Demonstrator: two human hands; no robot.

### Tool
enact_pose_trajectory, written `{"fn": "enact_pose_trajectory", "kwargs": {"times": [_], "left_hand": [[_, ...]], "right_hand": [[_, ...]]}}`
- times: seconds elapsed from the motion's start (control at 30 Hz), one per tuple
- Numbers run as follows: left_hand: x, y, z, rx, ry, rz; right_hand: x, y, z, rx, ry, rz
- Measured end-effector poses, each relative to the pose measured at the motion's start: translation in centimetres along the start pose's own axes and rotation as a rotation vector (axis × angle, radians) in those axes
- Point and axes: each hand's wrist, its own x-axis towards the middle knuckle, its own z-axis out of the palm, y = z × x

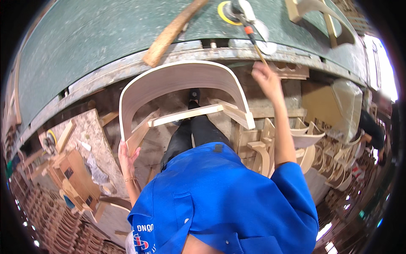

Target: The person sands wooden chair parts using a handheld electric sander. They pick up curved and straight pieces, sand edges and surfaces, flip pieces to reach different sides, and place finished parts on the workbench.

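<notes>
A pale wooden chair frame [186,70] with a wide curved back and a straight crossbar stands in front of my legs, against the workbench edge. My left hand [127,160] grips its lower left end, thumb on the inner side. Off the frame's right side, my right hand [267,80] is closed and slightly blurred. An air hose [258,51] runs into its fingers from a sander [237,12] with a yellow pad rim, which lies on the green workbench [105,34].
A wooden mallet-like piece [173,34] lies across the bench edge. Another curved wooden frame [325,17] sits at the bench's far right. Curved wooden parts [264,152] are stacked right of me, beside a cardboard box [325,106]. Left stands a board [91,131] with wooden pieces. A person's dark sleeve [370,127] shows far right.
</notes>
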Motion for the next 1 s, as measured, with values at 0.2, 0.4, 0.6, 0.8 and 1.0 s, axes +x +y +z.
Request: {"fn": "enact_pose_trajectory", "kwargs": {"times": [0.2,0.4,0.6,0.8,1.0], "left_hand": [[0.1,0.0,0.3,-0.099,-0.006,0.009],[0.4,0.1,1.6,-0.125,0.154,-0.012],[-1.1,-4.6,1.2,-0.146,0.226,0.253],[1.5,-6.0,0.9,-0.026,0.224,0.408],[1.6,-5.4,0.6,0.151,0.277,0.369]], "right_hand": [[21.0,-4.9,0.4,-0.433,0.105,-0.388],[23.9,-5.6,-1.1,-0.533,0.085,-0.417],[11.3,-15.8,2.1,-0.377,-0.341,-0.305],[-4.1,-24.3,17.0,-0.336,-0.786,-0.658],[-11.3,-27.5,28.9,-0.231,-0.866,-0.932]]}}
